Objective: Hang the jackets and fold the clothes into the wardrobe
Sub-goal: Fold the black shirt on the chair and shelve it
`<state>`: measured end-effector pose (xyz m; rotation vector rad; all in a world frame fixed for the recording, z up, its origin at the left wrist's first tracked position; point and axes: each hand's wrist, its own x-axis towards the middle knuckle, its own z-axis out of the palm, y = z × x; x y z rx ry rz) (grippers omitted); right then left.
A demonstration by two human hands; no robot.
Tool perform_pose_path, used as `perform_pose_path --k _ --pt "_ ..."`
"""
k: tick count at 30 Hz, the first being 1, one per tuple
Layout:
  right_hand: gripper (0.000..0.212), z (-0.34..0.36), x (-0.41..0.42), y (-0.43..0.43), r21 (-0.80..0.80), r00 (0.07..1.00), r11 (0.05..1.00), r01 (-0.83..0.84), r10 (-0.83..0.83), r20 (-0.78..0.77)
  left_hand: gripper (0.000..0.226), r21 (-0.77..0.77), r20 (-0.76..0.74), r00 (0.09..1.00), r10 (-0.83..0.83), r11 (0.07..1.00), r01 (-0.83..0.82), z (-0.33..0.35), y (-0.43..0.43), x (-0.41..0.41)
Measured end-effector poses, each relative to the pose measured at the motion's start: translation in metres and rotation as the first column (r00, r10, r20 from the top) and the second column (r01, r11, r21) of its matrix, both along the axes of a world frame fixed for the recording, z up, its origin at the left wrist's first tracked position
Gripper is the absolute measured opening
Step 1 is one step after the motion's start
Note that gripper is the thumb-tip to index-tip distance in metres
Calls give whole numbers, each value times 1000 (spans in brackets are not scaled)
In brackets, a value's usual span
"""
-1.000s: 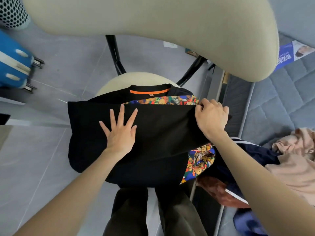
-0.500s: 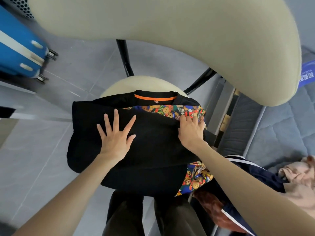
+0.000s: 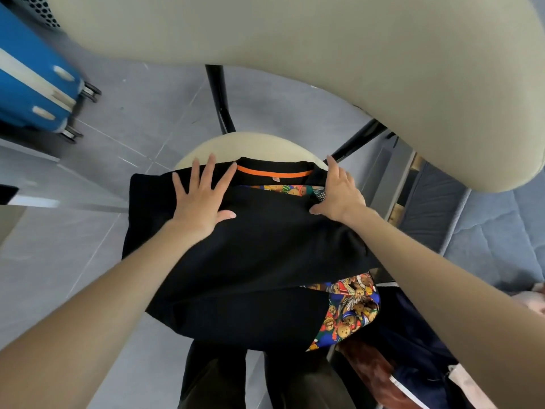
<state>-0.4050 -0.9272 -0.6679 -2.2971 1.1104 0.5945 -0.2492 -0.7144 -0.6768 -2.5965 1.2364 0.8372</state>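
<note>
Both hands have slid up toward the collar end. Nearest, the bear-print panel (image 3: 348, 314) hangs at 5 o'clock, and the black shirt (image 3: 259, 261) lies half-folded across the chair seat (image 3: 250, 146). Beyond it, the left hand (image 3: 200, 199) at 11 and the right hand (image 3: 339, 191) at 1 press flat — each grip open, holding nothing. This looks like smoothing mid-fold; next probably comes a cross-fold — collar toward hem.

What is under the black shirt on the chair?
Bear-print fabric shows at its right edge and near the collar; the cream chair seat shows behind. All else underneath is covered.
</note>
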Motion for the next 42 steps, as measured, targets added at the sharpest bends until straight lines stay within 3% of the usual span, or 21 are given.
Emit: perform_pose_path --k 3,7,11,13,17,27,34,38,42 --pt "99 -9 6 -3 -96 984 990 -104 89 -154 107 42 -75 996 51 998 -48 -4 -6 19" --pt "80 -12 0 -2 -244 963 947 -209 156 -220 105 33 -16 998 66 997 -65 -4 -10 26" --pt "47 -1 -11 -4 -234 925 906 -354 301 -233 51 -15 -56 990 130 991 -131 3 -10 23" --pt "34 10 -14 -1 -219 905 888 -405 356 -232 31 -8 7 996 91 996 -91 12 -4 17" --pt "35 43 -5 10 -264 905 867 -422 384 -184 10 -81 184 983 25 997 -10 37 14 13" --pt "25 116 28 13 -445 911 826 -347 410 50 19 -338 342 938 61 939 62 101 20 45" --pt "24 151 32 17 -646 918 736 -202 372 137 31 -478 458 887 62 858 187 139 11 63" --pt "24 155 22 27 -651 920 749 -125 332 206 41 -551 471 877 93 808 210 140 24 50" --pt "28 137 -12 56 -547 933 807 -222 340 122 49 -529 404 915 21 821 215 115 67 13"
